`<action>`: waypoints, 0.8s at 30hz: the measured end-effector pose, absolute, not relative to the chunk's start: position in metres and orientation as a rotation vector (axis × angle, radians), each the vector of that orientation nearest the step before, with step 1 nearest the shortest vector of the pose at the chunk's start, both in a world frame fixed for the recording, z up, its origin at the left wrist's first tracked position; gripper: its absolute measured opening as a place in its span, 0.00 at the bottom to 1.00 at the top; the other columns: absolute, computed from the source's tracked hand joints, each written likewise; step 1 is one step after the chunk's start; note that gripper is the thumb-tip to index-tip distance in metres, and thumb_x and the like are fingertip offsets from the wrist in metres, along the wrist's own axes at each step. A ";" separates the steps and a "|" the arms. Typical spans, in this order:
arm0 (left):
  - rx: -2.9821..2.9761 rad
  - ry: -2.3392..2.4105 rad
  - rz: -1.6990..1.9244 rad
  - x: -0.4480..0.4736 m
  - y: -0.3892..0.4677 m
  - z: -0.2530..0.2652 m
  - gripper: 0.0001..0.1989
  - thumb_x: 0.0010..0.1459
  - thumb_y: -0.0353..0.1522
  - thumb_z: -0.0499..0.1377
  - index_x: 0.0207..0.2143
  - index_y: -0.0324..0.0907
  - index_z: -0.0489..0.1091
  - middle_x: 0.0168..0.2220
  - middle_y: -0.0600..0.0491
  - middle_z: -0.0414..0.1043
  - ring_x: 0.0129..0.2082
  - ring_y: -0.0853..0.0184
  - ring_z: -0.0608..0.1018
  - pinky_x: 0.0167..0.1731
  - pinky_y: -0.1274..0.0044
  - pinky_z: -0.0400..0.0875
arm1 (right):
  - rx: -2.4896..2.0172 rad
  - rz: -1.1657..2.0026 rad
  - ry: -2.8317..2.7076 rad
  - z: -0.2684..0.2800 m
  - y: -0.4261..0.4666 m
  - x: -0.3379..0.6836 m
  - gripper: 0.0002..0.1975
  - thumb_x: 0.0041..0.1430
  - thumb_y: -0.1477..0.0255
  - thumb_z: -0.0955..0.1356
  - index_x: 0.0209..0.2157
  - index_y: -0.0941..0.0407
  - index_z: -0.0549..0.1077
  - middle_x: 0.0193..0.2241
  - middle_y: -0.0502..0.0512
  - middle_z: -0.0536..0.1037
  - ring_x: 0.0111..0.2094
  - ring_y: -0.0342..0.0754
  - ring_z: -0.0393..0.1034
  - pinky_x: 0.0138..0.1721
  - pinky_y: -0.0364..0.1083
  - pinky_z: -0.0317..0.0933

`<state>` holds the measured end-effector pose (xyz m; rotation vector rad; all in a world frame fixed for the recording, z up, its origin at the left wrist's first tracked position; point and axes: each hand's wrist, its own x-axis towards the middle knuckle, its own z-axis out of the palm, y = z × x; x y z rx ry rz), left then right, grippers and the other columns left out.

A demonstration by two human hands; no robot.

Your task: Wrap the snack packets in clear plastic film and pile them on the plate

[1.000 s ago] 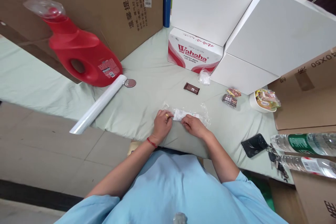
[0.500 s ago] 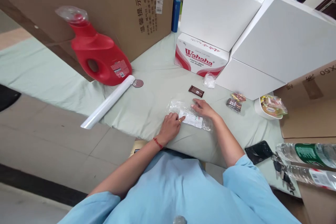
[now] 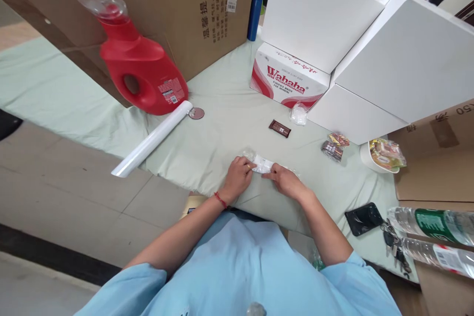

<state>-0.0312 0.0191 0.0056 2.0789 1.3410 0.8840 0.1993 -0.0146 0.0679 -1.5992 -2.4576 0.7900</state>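
Observation:
A small white packet lies on the cloth-covered table in front of me, with crinkled clear plastic around it. My left hand, with a red cord at the wrist and a ring, has its fingers closed on the packet's left end. At the right end, my right hand presses and grips the packet and plastic with bent fingers. Both hands hide parts of the packet. Just beyond them lies a brown wrapped bar.
A red detergent jug and a white roll are to the left. Behind stand a Wahaba-style printed box and white boxes. To the right are a snack bowl, a black phone-like case, keys and water bottles.
My right hand has come down from the plastic's far edge onto the packet's right part, its fingers now bent. The plastic is drawn in closer around the packet. My left hand stays at the left end.

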 end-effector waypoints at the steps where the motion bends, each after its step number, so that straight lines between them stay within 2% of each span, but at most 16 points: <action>1: 2.028 1.397 0.923 -0.034 0.021 0.003 0.13 0.63 0.25 0.55 0.35 0.45 0.80 0.37 0.50 0.74 0.43 0.60 0.74 0.47 0.68 0.71 | -1.626 0.752 -2.468 0.065 -0.019 0.198 0.15 0.69 0.77 0.66 0.48 0.49 0.83 0.40 0.53 0.76 0.37 0.47 0.67 0.39 0.43 0.61; 3: 1.923 1.545 0.998 -0.039 0.027 0.001 0.14 0.67 0.27 0.51 0.38 0.44 0.78 0.39 0.48 0.74 0.45 0.59 0.74 0.51 0.66 0.71 | -1.658 0.666 -2.505 0.060 -0.025 0.197 0.18 0.69 0.79 0.64 0.50 0.49 0.81 0.40 0.54 0.75 0.38 0.47 0.67 0.41 0.43 0.62; 7: 1.701 1.805 1.070 -0.031 0.038 0.010 0.20 0.73 0.37 0.47 0.56 0.37 0.71 0.54 0.38 0.73 0.58 0.51 0.72 0.61 0.57 0.65 | -1.692 0.530 -2.551 0.055 -0.032 0.192 0.22 0.65 0.84 0.62 0.52 0.51 0.78 0.43 0.57 0.75 0.43 0.51 0.68 0.44 0.46 0.64; 9: 1.636 1.850 0.962 -0.019 0.043 0.018 0.24 0.72 0.42 0.51 0.62 0.37 0.67 0.60 0.35 0.71 0.62 0.47 0.70 0.63 0.54 0.63 | -1.690 0.534 -2.498 0.052 -0.034 0.190 0.23 0.61 0.85 0.62 0.53 0.55 0.75 0.44 0.59 0.76 0.45 0.53 0.69 0.47 0.48 0.65; 11: 1.632 1.810 0.823 -0.009 0.048 0.026 0.27 0.67 0.44 0.58 0.62 0.39 0.67 0.62 0.36 0.71 0.64 0.44 0.69 0.63 0.53 0.63 | -1.671 0.592 -2.403 0.049 -0.035 0.190 0.23 0.61 0.84 0.62 0.56 0.58 0.71 0.44 0.61 0.76 0.44 0.53 0.70 0.49 0.50 0.66; 13: 1.648 1.746 0.756 -0.005 0.052 0.030 0.25 0.63 0.43 0.61 0.59 0.40 0.71 0.61 0.37 0.72 0.64 0.43 0.69 0.64 0.52 0.63 | -1.630 0.668 -2.318 0.046 -0.036 0.190 0.28 0.64 0.81 0.63 0.65 0.61 0.64 0.44 0.60 0.77 0.44 0.53 0.71 0.52 0.52 0.67; 15: 1.633 1.715 0.748 -0.008 0.055 0.030 0.21 0.63 0.41 0.60 0.54 0.40 0.73 0.58 0.37 0.74 0.63 0.43 0.70 0.64 0.52 0.63 | -1.606 0.725 -2.275 0.046 -0.036 0.190 0.36 0.67 0.77 0.64 0.74 0.60 0.52 0.44 0.59 0.78 0.45 0.54 0.72 0.55 0.55 0.67; 17: 1.621 1.677 0.747 -0.016 0.057 0.028 0.20 0.65 0.41 0.57 0.55 0.41 0.73 0.56 0.39 0.76 0.61 0.47 0.73 0.64 0.54 0.65 | -1.630 0.751 -2.284 0.048 -0.035 0.188 0.40 0.69 0.74 0.65 0.77 0.57 0.45 0.44 0.59 0.78 0.46 0.54 0.72 0.58 0.57 0.65; 19: 1.622 1.592 0.735 -0.025 0.058 0.027 0.24 0.65 0.39 0.56 0.61 0.41 0.69 0.56 0.43 0.77 0.57 0.53 0.77 0.61 0.60 0.69 | -1.692 0.735 -2.325 0.052 -0.034 0.184 0.40 0.70 0.71 0.66 0.77 0.54 0.46 0.47 0.60 0.77 0.48 0.55 0.71 0.61 0.58 0.64; 22: 1.662 1.477 0.676 -0.035 0.059 0.029 0.36 0.58 0.34 0.59 0.69 0.42 0.60 0.58 0.47 0.78 0.51 0.59 0.81 0.56 0.67 0.73 | -1.770 0.674 -2.395 0.057 -0.033 0.179 0.38 0.72 0.68 0.67 0.78 0.52 0.49 0.51 0.62 0.75 0.52 0.56 0.70 0.63 0.58 0.62; 24: 1.731 1.493 0.601 -0.038 0.062 0.031 0.36 0.55 0.34 0.63 0.67 0.42 0.65 0.55 0.47 0.79 0.50 0.57 0.81 0.55 0.68 0.72 | -1.792 0.626 -2.448 0.059 -0.033 0.176 0.37 0.73 0.68 0.66 0.77 0.51 0.50 0.50 0.61 0.74 0.52 0.55 0.70 0.62 0.56 0.62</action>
